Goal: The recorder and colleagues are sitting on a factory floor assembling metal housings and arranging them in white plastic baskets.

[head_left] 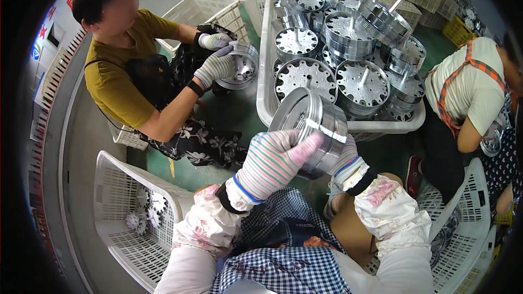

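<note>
metal drum (332, 125) first: where do we have it?

raised in front of our checked apron (272, 272), tilted, its open end turned to the upper left. past it, a big white crate (381, 126) bears a heap of similar drums (348, 35).

and how are our fingers?

our gloved left hand (268, 158) is closed on the near left side, thumb along the outer wall. our gloved right hand (344, 162) is against the lower right side; its fingers are mostly hidden, so we cannot tell their grip.

who is near us?

at our left, a co-worker (122, 71) holds another drum (242, 68).
</note>
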The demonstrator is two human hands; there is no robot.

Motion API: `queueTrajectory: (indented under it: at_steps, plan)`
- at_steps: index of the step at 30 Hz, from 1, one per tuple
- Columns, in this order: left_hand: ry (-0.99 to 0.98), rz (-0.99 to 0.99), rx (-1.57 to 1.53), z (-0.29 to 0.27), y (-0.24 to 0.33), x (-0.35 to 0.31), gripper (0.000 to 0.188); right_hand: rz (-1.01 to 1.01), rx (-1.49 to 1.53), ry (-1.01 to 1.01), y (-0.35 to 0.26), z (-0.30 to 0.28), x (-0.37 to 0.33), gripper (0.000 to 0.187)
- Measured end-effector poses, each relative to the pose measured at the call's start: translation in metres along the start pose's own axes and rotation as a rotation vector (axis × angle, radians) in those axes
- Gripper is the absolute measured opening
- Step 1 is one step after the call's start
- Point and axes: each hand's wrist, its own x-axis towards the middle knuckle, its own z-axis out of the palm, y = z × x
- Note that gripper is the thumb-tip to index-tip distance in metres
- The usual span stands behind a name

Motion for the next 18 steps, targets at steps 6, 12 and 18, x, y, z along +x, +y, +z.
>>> queueTrajectory:
  at_steps: [6, 12, 18]
  plan:
    - [-0.089, 0.587, 0.323, -0.024, -0.01, 0.019, 0.026, 0.018, 0.187, 0.164, -0.025, 0.029, 0.0, 0.056]
    - [-0.008, 0.251, -0.035, -0.008, -0.008, 0.025, 0.03, -0.023, 0.083, -0.07, -0.011, 0.006, 0.016, 0.056]
    - [-0.094, 0.87, 0.805, -0.032, -0.007, 0.007, 0.035, -0.498, -2.234, -0.336, -0.004, 0.102, 0.002, 0.048]
